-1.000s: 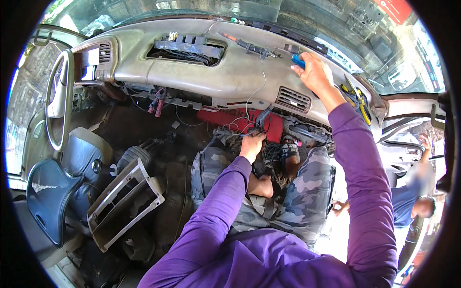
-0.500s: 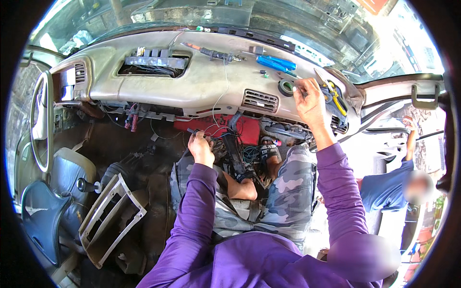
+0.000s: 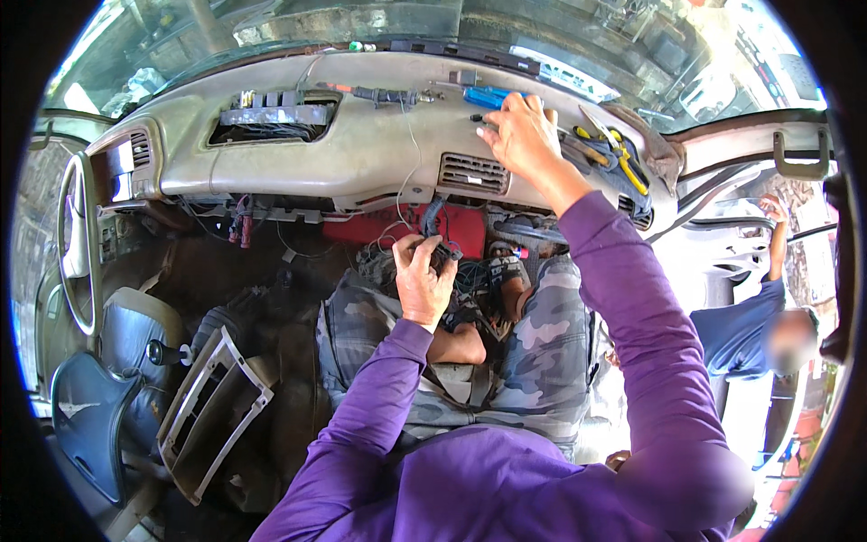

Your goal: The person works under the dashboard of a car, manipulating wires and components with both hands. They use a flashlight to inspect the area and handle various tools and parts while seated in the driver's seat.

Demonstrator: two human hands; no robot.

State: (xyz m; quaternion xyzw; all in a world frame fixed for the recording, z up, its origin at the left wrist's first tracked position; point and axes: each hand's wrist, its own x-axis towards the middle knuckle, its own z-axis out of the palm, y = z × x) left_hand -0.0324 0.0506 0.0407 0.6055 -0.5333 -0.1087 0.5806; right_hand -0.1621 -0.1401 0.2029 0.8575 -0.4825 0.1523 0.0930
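My left hand point(image 3: 423, 282) is in front of the red panel below the dash. Its fingers close around the end of a black-wrapped wiring harness point(image 3: 433, 215). My right hand point(image 3: 526, 137) is over the top of the dashboard point(image 3: 370, 167), thumb and fingers apart, with nothing visible in it. Close to its fingertips lie a blue-handled tool point(image 3: 484, 97) and a small dark piece point(image 3: 477, 118). The hand covers the spot where a roll of tape lay. Yellow-handled pliers point(image 3: 632, 172) and other hand tools rest to its right.
A soldering-iron-like tool point(image 3: 375, 94) with a cable lies on the dash left of my right hand. Relays sit in the dash opening point(image 3: 275, 117). A loose trim frame point(image 3: 212, 415) and a gear lever point(image 3: 163, 352) are at lower left. Another person point(image 3: 741, 330) is outside, right.
My right hand has moved left and forward from beside the tape roll toward the blue-handled tool. My left hand has shifted right, from thin wires to the black harness.
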